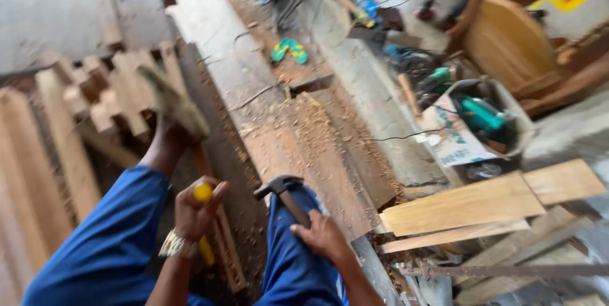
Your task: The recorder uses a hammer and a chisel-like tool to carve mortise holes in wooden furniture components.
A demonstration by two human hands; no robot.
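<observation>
My left hand is closed around a yellow-handled tool held upright, its lower end hidden behind my wrist, which wears a beaded bracelet. My right hand grips the wooden handle of a claw hammer, whose dark metal head rests above my right knee. Both legs are in blue trousers; my left foot in a worn sandal is raised over a carved wooden strip that runs between my legs.
Stacked shaped wood pieces lie at left. A long sawdust-covered plank runs ahead. Loose boards sit at right, beside a tub of green power tools. Green sandals and other people's legs are farther back.
</observation>
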